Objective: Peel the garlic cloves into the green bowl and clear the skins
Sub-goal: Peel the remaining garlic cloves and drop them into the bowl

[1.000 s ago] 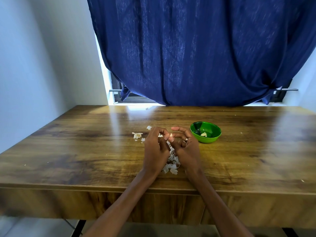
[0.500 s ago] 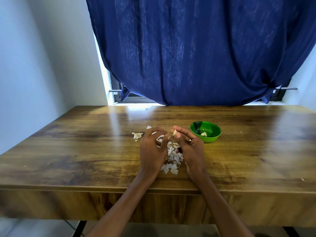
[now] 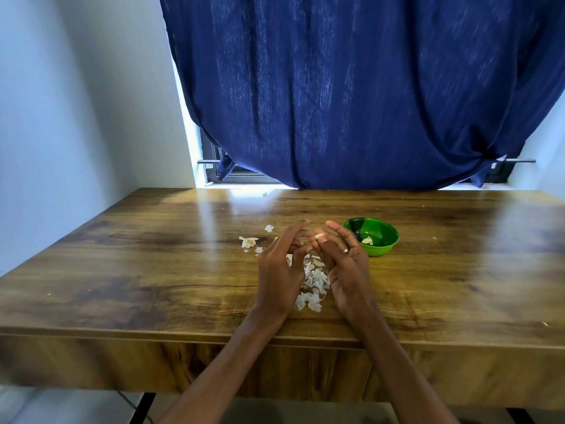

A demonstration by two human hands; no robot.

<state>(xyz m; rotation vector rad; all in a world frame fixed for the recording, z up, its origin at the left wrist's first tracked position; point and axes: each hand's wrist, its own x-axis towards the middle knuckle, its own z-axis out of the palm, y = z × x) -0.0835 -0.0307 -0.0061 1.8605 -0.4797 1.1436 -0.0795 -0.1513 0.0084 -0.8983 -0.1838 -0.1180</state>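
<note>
Between the right hand's (image 3: pixel 345 267) fingertips sits a garlic clove (image 3: pixel 319 236), pinched; the left hand (image 3: pixel 279 267) hovers beside it, fingers spread. Below the fingers lie the skins (image 3: pixel 313 283). Right of them, the green bowl (image 3: pixel 383 249) holds a peeled clove (image 3: pixel 367 240).

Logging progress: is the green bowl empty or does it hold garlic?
Not empty. The green bowl stands upright with at least one pale peeled clove inside.

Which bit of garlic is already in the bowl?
The pale garlic clove lying inside the green bowl. The other clove is pinched in the right hand, and the white skins lie on the table.
</note>
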